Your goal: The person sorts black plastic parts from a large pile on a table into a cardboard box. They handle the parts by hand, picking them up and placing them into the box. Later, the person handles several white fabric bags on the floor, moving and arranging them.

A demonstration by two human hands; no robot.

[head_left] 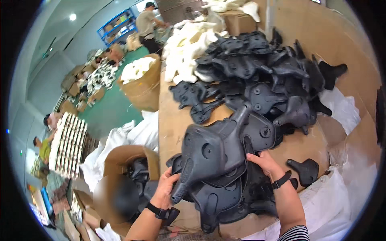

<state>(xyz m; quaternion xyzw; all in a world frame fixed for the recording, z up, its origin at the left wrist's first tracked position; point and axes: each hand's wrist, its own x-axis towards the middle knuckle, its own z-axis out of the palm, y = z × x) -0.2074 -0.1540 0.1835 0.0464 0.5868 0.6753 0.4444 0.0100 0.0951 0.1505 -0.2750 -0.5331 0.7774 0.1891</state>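
Left fingers (pixel 173 177): curled, gripping our black parts (pixel 225 148)
Right fingers (pixel 254 158): partly curled, gripping too
Between hands: at least three
Boxes (pixel 140 96): two beside our tabletop (pixel 169 136)

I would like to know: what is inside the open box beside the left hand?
Black parts lie piled in the box. A blurred dark patch covers its near left portion, so I cannot see what is there. The bottom is hidden under the parts.
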